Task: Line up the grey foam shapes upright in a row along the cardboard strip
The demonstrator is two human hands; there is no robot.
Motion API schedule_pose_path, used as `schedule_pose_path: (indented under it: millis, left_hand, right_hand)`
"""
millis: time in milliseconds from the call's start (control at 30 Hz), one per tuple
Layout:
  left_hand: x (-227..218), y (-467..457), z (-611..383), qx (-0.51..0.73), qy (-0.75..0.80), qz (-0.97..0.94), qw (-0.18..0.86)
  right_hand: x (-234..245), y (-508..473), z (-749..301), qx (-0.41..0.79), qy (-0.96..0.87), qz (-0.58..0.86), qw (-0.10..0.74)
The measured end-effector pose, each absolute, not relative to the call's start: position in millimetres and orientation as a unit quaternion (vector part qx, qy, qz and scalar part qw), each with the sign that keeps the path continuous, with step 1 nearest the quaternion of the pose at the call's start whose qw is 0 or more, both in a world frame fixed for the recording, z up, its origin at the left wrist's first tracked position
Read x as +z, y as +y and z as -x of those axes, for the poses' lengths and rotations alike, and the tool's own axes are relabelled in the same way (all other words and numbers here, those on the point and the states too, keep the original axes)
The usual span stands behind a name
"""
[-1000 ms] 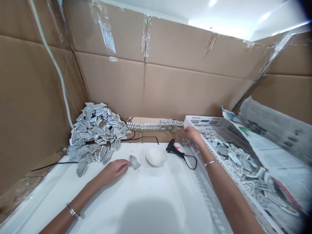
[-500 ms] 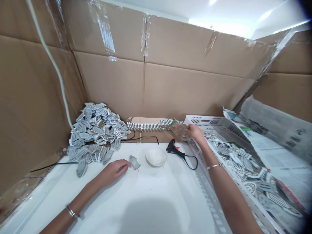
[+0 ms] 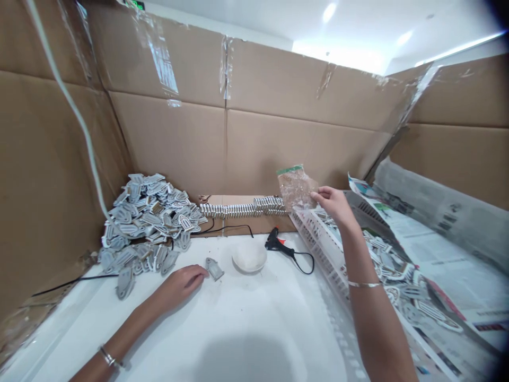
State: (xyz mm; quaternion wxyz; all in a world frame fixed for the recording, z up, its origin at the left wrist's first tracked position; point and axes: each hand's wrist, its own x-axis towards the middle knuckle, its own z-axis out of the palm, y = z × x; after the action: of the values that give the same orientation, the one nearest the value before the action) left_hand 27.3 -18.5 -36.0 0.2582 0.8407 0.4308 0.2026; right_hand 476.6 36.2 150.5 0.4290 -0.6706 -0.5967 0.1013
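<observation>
My right hand [image 3: 333,201] is raised above the white crate's corner and pinches a small clear plastic bag [image 3: 296,188] with a green top strip; small bits show inside it. My left hand [image 3: 182,281] rests on the white table, fingers curled, its fingertips touching a single grey flat piece [image 3: 214,268]. A small white bowl [image 3: 249,256] sits just right of that piece. A black glue gun [image 3: 278,242] with its cord lies beyond the bowl.
A heap of grey-and-white flat pieces [image 3: 143,223] fills the back left corner. A row of the same pieces [image 3: 242,208] stands on edge on a cardboard strip. The white crate [image 3: 318,239] at right holds more pieces on newspaper. Cardboard walls [image 3: 254,132] enclose the table.
My right hand has lifted the plastic bag up from the crate corner into the air. My left hand has stayed by the grey piece.
</observation>
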Motion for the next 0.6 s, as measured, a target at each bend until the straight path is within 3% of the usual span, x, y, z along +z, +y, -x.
schedule_pose_path:
  millis: [200, 600]
  left_hand:
    - [-38, -18, -27, 0.199, 0.426, -0.845, 0.254]
    - [-45, -14, -24, 0.211, 0.435, -0.837, 0.254]
  right_hand:
    - [174, 20, -460, 0.161, -0.54, 0.593, 0.575]
    - [167, 24, -442, 0.35, -0.532, 0.489, 0.596]
